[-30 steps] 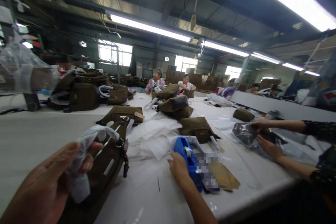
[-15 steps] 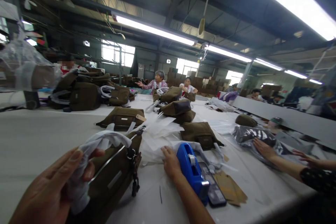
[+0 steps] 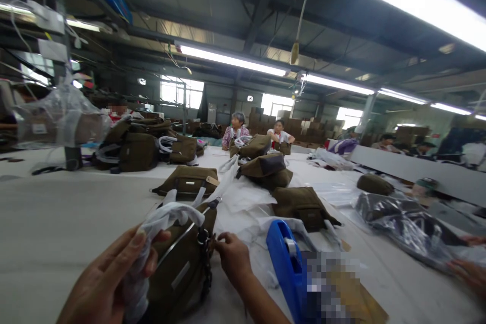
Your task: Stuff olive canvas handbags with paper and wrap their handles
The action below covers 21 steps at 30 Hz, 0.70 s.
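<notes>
My left hand (image 3: 114, 268) is closed around the handle (image 3: 163, 217) of an olive-brown handbag (image 3: 182, 263); white tissue paper wraps the handle. The bag leans on the white table, with a metal zip and a small plate on its side. At the bag's right end, my right hand (image 3: 233, 255) pinches a dark brown fob (image 3: 212, 243) that hangs from a ring beside a dark chain. Its fingers partly cover the fob. A blue tape dispenser (image 3: 284, 268) stands right of my right hand. Sheets of white tissue paper (image 3: 243, 192) lie behind it.
Other olive bags lie beyond, including one with a tan tag (image 3: 186, 179) and one at right (image 3: 306, 205). Brown cards (image 3: 353, 288) lie past the dispenser. Another person's hands (image 3: 469, 266) touch a plastic-wrapped bag (image 3: 406, 223) at far right. A post (image 3: 72, 157) stands at left.
My right hand has moved left from the tissue paper beside the tape dispenser to the fob on the bag. My left hand keeps its hold. The view has shifted, and the co-worker's hands are farther right.
</notes>
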Motion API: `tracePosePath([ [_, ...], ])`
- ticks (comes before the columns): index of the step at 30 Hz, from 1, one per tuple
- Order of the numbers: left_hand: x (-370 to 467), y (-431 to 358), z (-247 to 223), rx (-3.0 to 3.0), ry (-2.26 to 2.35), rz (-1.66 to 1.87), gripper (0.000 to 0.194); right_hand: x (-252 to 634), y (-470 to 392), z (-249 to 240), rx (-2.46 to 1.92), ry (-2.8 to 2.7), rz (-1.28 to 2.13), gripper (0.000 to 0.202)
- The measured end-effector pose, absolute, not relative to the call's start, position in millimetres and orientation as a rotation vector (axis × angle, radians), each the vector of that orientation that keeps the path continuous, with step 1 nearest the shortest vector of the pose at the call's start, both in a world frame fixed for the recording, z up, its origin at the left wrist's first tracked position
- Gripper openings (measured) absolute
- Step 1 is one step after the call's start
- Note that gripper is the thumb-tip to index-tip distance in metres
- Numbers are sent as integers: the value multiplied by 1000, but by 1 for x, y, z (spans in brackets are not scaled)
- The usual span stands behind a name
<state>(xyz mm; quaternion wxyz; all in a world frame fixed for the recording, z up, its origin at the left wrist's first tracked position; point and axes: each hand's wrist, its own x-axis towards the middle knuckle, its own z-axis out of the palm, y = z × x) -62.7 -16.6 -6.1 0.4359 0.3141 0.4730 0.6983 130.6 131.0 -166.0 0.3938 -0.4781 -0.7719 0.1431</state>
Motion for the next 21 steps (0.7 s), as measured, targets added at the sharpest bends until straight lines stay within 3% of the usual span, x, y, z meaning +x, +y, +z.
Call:
tracePosePath([
  [2, -60, -22, -5, 790, 1147, 1720, 51, 137, 114, -147, -1134, -1788, 425, 19],
  [5, -55, -28, -7, 792, 1174, 1729, 59, 151, 84, -112, -1059, -1462, 535, 30],
  [8, -56, -27, -15, 835, 1214, 1736, 67, 167, 55, -81, -773, -854, 873, 27],
  [11, -60, -24, -23, 888, 1279, 1667, 73, 181, 34, -63, -514, -331, 1159, 40],
  [15, -52, -28, -20, 1031, 1343, 1639, 74, 187, 17, -68, -419, -92, 1366, 42],
  [21, -41, -33, -13, 1245, 1405, 1557, 73, 172, 1, -106, -371, -141, 1778, 20],
])
